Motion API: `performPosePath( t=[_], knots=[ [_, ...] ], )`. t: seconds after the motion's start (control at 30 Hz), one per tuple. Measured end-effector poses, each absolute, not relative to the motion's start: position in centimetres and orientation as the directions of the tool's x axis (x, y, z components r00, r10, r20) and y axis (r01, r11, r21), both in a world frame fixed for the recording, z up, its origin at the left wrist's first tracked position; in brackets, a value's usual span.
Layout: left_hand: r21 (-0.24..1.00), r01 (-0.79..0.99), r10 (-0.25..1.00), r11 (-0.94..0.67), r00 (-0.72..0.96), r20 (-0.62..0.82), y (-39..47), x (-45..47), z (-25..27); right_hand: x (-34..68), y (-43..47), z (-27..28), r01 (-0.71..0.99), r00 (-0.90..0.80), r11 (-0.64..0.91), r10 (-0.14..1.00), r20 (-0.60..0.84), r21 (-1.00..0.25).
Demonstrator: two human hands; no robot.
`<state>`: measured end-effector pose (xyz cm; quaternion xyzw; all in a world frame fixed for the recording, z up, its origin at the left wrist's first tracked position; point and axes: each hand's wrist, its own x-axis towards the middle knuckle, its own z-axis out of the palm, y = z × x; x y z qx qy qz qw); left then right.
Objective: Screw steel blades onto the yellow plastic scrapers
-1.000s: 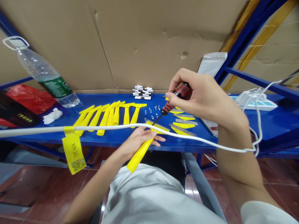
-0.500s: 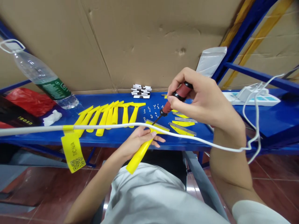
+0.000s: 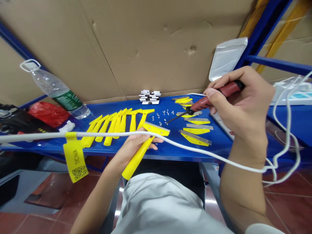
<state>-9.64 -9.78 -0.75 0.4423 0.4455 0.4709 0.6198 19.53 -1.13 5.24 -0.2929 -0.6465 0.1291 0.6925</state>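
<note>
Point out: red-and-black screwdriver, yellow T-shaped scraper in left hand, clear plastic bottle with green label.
Red-and-black screwdriver (image 3: 201, 103), head view: front of handle.
Held yellow T-shaped scraper (image 3: 139, 156), head view: handle.
Clear plastic bottle with green label (image 3: 67, 100), head view: label.

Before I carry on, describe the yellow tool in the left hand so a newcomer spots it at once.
Start at the blue bench and find the left hand at its front edge. That hand holds a yellow T-shaped tool, its handle slanting down toward the pale shirt. Unlike the yellow handles lined up on the bench, it is gripped in a hand.
</note>
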Motion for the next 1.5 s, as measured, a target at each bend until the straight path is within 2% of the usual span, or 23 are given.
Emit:
performPosePath(
  t=[0.1,0.2,0.3,0.4,0.53,0.7,0.83,0.93,1.03,1.1,1.17,1.23,1.3,1.4,1.5],
  knots=[
    [0.999,-0.037,0.996,0.029,0.081,-0.026,-10.0,-10.6,0.4,19.6,-1.0,5.2,0.211,0.117,0.790,0.564,0.817,-0.576],
    [0.962,0.248,0.993,-0.115,0.042,0.108,-10.0,-11.4,1.4,19.5,-1.3,5.3,0.186,0.116,0.795,0.565,0.817,-0.577],
    [0.817,0.525,0.971,-0.238,0.104,0.217,-10.1,-11.1,1.7,19.3,-1.5,5.5,0.177,0.116,0.794,0.570,0.813,-0.582],
    [0.631,0.677,0.924,-0.380,0.245,0.293,-10.2,-10.1,1.0,19.3,-1.6,5.6,0.172,0.102,0.792,0.577,0.810,-0.586],
    [0.446,0.738,0.857,-0.506,0.374,0.353,-10.1,-9.3,-0.6,19.4,-1.5,5.5,0.189,0.077,0.789,0.582,0.810,-0.585],
    [0.319,0.821,0.857,-0.474,0.345,0.384,-10.2,-9.1,-1.2,19.4,-1.5,5.3,0.225,0.072,0.782,0.582,0.810,-0.582],
    [0.333,0.830,0.859,-0.447,0.295,0.418,-10.3,-9.3,-0.8,19.2,-1.5,5.4,0.218,0.085,0.786,0.576,0.813,-0.579],
    [0.454,0.805,0.887,-0.382,0.182,0.424,-10.3,-10.1,0.3,19.2,-1.4,5.3,0.209,0.140,0.794,0.553,0.821,-0.571],
    [0.704,0.660,0.949,-0.262,0.042,0.314,-9.8,-10.9,1.8,19.2,-1.1,5.3,0.246,0.220,0.777,0.538,0.814,-0.580],
    [0.881,0.435,0.981,-0.187,0.040,0.188,-9.1,-10.7,2.7,19.1,-0.9,5.5,0.253,0.305,0.789,0.484,0.820,-0.560],
    [0.984,0.164,0.993,-0.063,0.112,0.045,-8.4,-9.7,3.1,19.0,-0.6,5.7,0.267,0.413,0.823,0.373,0.831,-0.502],
    [0.991,-0.049,0.970,0.126,0.218,-0.113,-8.1,-7.9,2.9,19.0,-0.4,6.0,0.288,0.499,0.852,0.256,0.828,-0.437],
    [0.933,-0.157,0.911,0.325,0.318,-0.264,-8.3,-5.9,2.4,19.2,-0.3,6.2,0.275,0.542,0.866,0.218,0.812,-0.416],
    [0.824,-0.181,0.801,0.537,0.418,-0.430,-9.4,-3.3,1.7,19.5,-0.2,6.1,0.238,0.541,0.868,0.253,0.802,-0.435],
    [0.758,-0.115,0.715,0.642,0.449,-0.537,-10.0,-2.0,1.7,19.8,-0.1,5.9,0.249,0.513,0.856,0.281,0.811,-0.454]
  ],
)
